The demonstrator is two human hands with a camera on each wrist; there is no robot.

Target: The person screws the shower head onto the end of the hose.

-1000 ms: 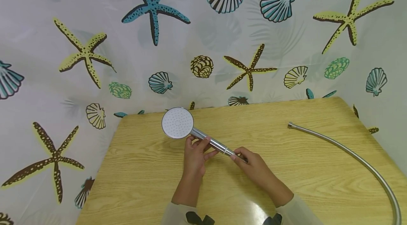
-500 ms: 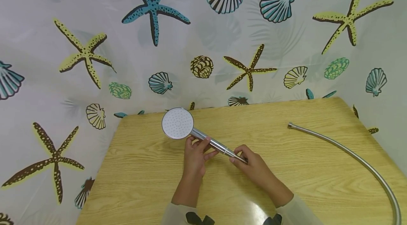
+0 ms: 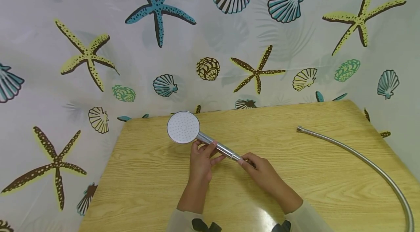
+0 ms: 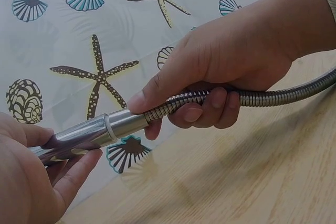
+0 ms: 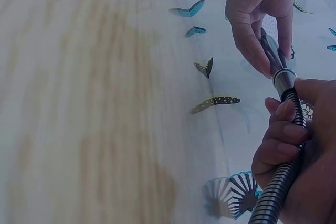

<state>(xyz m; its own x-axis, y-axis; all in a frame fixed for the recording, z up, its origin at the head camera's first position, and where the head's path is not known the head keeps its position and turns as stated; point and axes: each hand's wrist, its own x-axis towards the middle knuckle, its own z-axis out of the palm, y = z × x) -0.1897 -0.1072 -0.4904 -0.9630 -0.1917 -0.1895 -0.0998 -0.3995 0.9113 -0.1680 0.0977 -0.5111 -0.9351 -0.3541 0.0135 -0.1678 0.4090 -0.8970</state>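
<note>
Shower head point(image 3: 183, 127): held above the wooden table point(image 3: 147, 181), left of centre in the head view, spray face toward the camera. Left hand point(image 3: 201, 161): thumb and fingers pinch the handle point(image 3: 224, 149) along its length. Right hand point(image 3: 264, 173): fingers curl round the ribbed hose point(image 4: 289, 98), the thumb resting on its metal fitting point(image 4: 128, 123) — the fitting meets the lower end of the handle. A bare hose end point(image 3: 305, 130) lies well apart at right — near the patterned curtain point(image 3: 197, 24).

Dotted white showerhead face point(image 3: 183, 127)
</note>
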